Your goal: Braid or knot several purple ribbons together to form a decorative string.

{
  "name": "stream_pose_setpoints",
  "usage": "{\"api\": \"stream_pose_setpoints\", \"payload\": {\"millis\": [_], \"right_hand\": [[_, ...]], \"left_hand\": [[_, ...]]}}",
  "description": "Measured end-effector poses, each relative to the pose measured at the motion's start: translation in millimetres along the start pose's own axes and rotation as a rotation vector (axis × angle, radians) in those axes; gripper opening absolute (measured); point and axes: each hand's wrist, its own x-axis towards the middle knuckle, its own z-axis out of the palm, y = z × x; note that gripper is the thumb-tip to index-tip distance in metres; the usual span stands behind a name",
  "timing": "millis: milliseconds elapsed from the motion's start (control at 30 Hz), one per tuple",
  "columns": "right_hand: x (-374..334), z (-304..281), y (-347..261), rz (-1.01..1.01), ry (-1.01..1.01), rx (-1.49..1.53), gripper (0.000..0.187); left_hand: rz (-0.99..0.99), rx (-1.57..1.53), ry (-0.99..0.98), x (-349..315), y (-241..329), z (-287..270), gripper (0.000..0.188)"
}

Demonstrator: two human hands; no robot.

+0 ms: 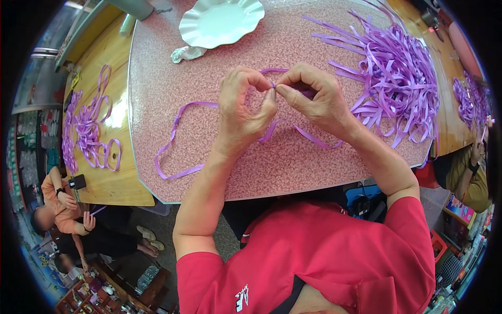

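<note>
A long purple ribbon [180,111] runs in loose loops over the pink speckled tabletop beneath my hands. My left hand [241,102] pinches it between thumb and forefinger. Facing it, my right hand [312,97] pinches the same ribbon, its fingertips almost touching the left ones. A small dark purple gathering, perhaps a knot, shows between the fingertips. Part of the ribbon is hidden behind both hands. To the right of my right hand lies a big heap of purple ribbons [400,78].
A white scalloped dish [222,22] stands at the far side, a crumpled white wad [187,54] beside it. More ribbons [91,125] lie on the wooden table at left, others [470,102] at far right. People sit at both sides. A clear bottle [147,276] is lower left.
</note>
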Motion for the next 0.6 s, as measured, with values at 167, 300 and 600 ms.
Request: {"api": "stream_pose_setpoints", "payload": {"millis": [167, 300, 600], "right_hand": [[3.2, -1.9, 3.3, -0.204, 0.012, -0.156, 0.006], [4.7, -4.3, 4.4, -0.248, 0.008, -0.203, 0.006], [5.7, -5.2, 7.4, -0.316, -0.045, -0.220, 0.005]], "left_hand": [[0.084, 0.108, 0.010, 1.0, -1.4, 0.6, 0.024], [0.173, 0.237, -0.010, 2.7, 1.0, -2.9, 0.021], [-0.085, -0.074, -0.119, -1.1, -2.1, -7.3, 0.013]]}}
